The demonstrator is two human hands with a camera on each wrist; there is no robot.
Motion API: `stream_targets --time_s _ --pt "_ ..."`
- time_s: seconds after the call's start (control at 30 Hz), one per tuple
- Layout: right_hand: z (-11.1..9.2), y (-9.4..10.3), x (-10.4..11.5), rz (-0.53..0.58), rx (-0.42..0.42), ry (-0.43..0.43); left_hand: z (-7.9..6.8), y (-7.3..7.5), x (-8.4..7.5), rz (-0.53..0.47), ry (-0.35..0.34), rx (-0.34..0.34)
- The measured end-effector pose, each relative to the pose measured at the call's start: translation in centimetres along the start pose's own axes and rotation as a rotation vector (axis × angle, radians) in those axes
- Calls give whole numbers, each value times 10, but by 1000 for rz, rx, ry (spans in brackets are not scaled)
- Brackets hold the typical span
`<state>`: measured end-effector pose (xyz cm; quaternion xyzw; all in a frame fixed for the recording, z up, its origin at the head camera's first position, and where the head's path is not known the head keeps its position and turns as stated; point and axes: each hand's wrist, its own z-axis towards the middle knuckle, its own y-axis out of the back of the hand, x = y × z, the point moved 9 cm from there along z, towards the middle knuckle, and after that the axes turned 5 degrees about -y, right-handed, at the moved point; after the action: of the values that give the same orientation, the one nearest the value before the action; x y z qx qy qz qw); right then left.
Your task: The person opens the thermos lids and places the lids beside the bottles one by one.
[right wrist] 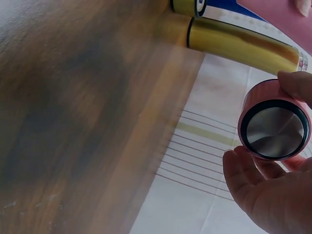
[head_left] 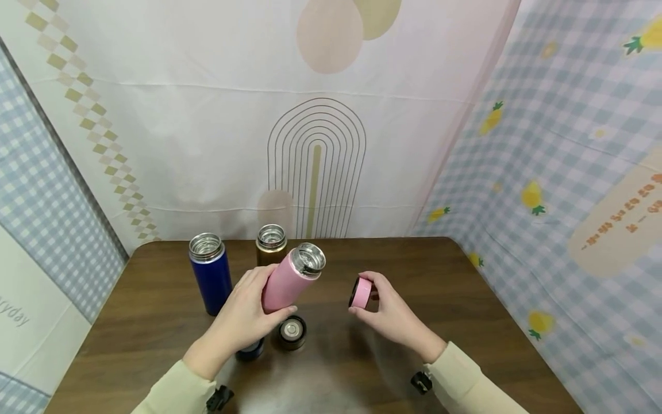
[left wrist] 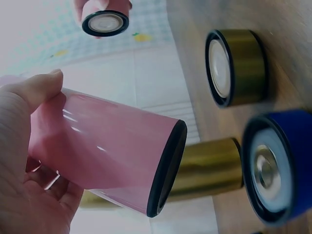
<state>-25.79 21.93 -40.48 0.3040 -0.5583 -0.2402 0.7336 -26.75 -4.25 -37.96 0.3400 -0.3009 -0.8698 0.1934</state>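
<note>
My left hand [head_left: 248,307] grips a pink vacuum flask [head_left: 285,286], tilted with its bare steel mouth up and to the right. To the right, my right hand [head_left: 389,315] pinches the flask's pink lid [head_left: 363,292] between thumb and fingers, apart from the flask. In the left wrist view the flask's black-rimmed base [left wrist: 168,168] faces the table. The right wrist view shows the lid's shiny round face [right wrist: 275,132] inside a black ring. Beneath the left hand, a gold lid [head_left: 292,332] and a dark blue lid [head_left: 250,349], partly hidden, lie on the table.
A blue flask [head_left: 211,282] without a lid stands at the left of the brown wooden table [head_left: 414,270]. Behind the pink flask stands an uncapped gold flask [head_left: 271,244], partly hidden. Printed cloth [head_left: 217,144] hangs at the back and sides.
</note>
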Motion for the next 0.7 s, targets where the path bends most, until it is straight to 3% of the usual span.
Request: stream_targets --time_s 0.27,0.47,0.7 --pt "-5 -2 -12 -51 13 -24 17 -15 -13 -55 -12 -3" --pt "-8 -6 -24 -20 31 -79 29 -29 -23 -95 -46 -9" --pt "-11 -19 -39 0 76 -124 35 -49 -18 -162 11 -28"
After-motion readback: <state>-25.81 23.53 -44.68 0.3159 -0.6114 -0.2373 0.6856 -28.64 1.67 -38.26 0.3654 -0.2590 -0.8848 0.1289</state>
